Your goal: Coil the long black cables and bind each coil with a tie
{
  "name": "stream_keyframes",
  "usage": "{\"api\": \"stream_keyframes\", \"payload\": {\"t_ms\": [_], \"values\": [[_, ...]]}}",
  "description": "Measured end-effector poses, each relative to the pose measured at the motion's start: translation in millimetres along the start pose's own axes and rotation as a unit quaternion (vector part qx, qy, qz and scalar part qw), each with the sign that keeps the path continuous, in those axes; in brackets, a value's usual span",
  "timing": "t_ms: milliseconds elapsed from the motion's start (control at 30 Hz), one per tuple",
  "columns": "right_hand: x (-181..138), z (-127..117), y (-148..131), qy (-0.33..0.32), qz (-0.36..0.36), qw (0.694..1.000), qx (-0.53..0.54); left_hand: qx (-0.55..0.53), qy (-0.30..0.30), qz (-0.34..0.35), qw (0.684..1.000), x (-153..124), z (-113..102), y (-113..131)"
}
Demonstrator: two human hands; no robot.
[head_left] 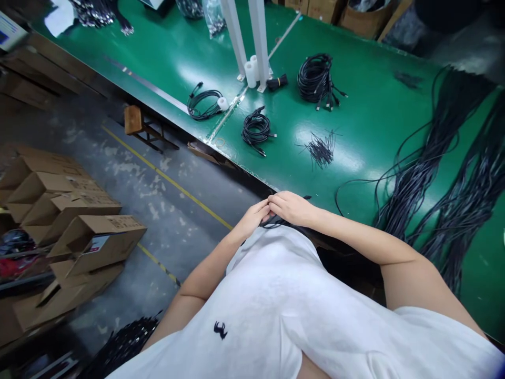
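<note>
2 bare hands meet at the near edge of a green table [359,152], just in front of a white shirt [272,284]. left hand [254,217]: fingers curled, closed on a black cable [276,225]. right hand [292,207]: fingers bent over the same cable, fingertips against the left's; exact grip partly hidden. cable sits at and under the fingers, its loops close to the shirt front.

on the table: scatter of short thin black strips [321,150]; left of it, a small coil [256,129] with plugs; beyond, a larger coil [314,79]. 2 white posts [258,45], white rolls [250,75] at their base. right side: long black strands [418,173]. floor, left: open cardboard boxes [114,231], wooden stool [133,120].
</note>
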State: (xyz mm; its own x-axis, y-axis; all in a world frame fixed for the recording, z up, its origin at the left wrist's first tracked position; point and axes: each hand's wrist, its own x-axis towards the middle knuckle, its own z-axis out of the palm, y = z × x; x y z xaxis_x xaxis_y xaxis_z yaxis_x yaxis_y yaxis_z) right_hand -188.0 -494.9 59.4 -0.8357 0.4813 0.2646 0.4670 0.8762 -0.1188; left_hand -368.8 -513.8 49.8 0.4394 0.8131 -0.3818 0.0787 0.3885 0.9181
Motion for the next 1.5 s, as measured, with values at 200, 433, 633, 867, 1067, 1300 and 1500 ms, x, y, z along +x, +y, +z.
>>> {"api": "stream_keyframes", "payload": {"t_ms": [200,433,633,867,1067,1300,1500], "values": [[3,-2,7,-0.041,-0.028,0.996,-0.076,-0.035,0.036,-0.014,0.999,7,2,-4],[19,-19,-8,-0.167,-0.047,0.970,-0.170,-0.049,0.044,-0.029,0.997,13,8,1],[38,-24,3,-0.282,0.148,0.944,-0.083,0.022,0.079,0.024,0.996,40,18,-7],[41,-37,45,-0.191,0.271,0.943,0.021,-0.003,0.034,0.103,0.994,73,2,17],[35,-28,53,-0.165,0.236,0.958,0.008,0.581,0.065,0.216,0.782,84,-24,56],[29,-18,74,-0.194,0.260,0.946,-0.001,0.678,0.056,0.081,0.729,83,7,52],[11,-18,78,-0.214,0.169,0.961,-0.042,0.593,-0.002,0.183,0.784,71,-11,62]]}}
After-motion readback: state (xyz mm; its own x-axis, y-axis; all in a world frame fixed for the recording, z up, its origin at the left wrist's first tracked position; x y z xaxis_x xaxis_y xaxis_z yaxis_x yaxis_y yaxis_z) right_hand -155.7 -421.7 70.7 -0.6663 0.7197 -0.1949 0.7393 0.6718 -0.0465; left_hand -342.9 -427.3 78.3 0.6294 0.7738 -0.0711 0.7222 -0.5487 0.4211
